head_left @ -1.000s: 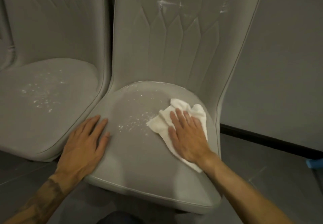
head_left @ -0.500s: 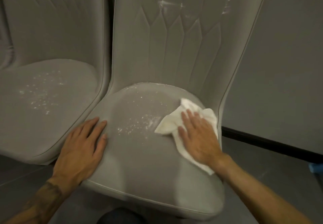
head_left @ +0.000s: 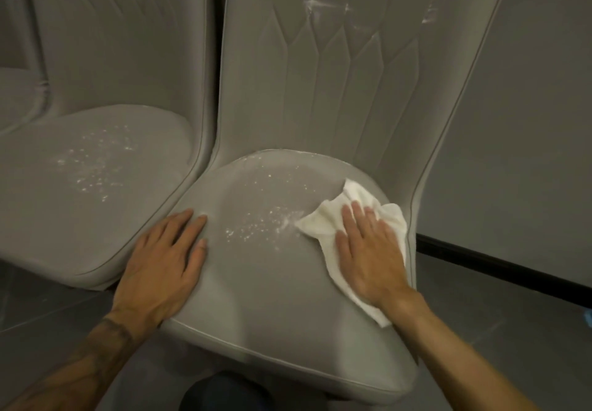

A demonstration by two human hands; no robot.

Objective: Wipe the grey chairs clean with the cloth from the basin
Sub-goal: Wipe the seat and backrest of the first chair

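- Closest in, the left hand (head_left: 160, 256) lies flat on the front-left corner of the right chair's seat (head_left: 272, 308). Its fingers are straight and spread and hold nothing. It looks like a brace, steadying the person and the chair while the other hand works.
- Across the seat, the right hand (head_left: 368, 256) presses palm-down on the white cloth (head_left: 323, 223). Its fingers are stretched out close together, not curled round the fabric. A flat palm spreads the pressure wide, which suits a sweeping wipe.
- The cloth lies crumpled on the right side of that seat. One corner points left and just meets a scatter of white specks (head_left: 259, 226) in the middle.
- My read is that this seat is mid-wipe, and the next stroke wants to run left through that scatter.
- Further back, fainter specks dot the rear of the seat. High on the backrest (head_left: 320, 96), white smears (head_left: 315, 1) are waiting for the cloth too.
- Off to the left, the second grey chair (head_left: 48, 234) stands just beside this one. It has its own patch of specks (head_left: 96, 160), so I judge plenty of the job remains.
- Behind it all is a plain grey wall (head_left: 528, 122). The basin is nowhere in view.
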